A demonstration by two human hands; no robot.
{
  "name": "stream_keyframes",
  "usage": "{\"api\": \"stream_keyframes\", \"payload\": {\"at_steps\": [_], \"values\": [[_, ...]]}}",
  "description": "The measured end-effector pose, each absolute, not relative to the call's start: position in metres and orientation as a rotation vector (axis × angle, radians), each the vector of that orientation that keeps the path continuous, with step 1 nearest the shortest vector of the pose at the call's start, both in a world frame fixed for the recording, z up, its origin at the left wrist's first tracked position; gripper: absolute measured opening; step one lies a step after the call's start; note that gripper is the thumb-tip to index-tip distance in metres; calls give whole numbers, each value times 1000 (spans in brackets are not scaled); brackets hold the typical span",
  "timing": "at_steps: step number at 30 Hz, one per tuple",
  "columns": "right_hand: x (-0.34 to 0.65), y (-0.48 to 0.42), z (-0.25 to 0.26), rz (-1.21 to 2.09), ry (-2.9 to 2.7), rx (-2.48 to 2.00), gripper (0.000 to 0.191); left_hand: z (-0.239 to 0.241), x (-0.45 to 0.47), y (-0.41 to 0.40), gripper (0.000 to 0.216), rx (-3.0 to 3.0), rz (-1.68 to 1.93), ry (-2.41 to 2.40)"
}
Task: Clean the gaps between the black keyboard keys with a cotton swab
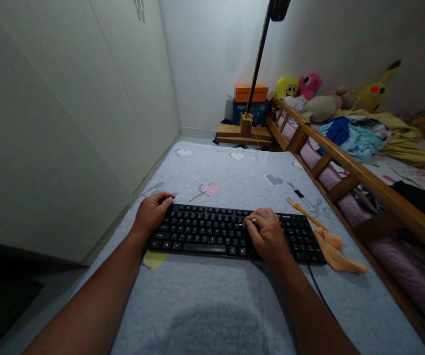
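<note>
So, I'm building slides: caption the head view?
Left hand on a long black keyboard, right hand holding a white cotton swab over it.

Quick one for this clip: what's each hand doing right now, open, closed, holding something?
Left hand: at the keyboard's left end, fingers partly curled; firm grip cannot be told.
Right hand: closed, holding a cotton swab.

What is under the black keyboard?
The black keyboard lies on a pale blue quilt. A yellow heart print peeks out by its near left corner. The part right beneath is covered, so I can't tell if anything else is there.
</note>
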State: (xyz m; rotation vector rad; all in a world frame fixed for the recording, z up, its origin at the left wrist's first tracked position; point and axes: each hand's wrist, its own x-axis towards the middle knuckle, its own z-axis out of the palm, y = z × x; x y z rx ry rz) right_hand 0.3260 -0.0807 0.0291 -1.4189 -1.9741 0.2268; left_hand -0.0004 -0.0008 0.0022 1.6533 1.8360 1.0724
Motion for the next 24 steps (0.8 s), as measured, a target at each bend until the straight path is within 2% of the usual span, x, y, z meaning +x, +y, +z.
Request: {"api": "stream_keyframes", "payload": {"at_steps": [24], "values": [[325, -84, 32, 255, -2005, -1404, 21, 1, -2, 0, 35, 1664, 1060, 1828]]}}
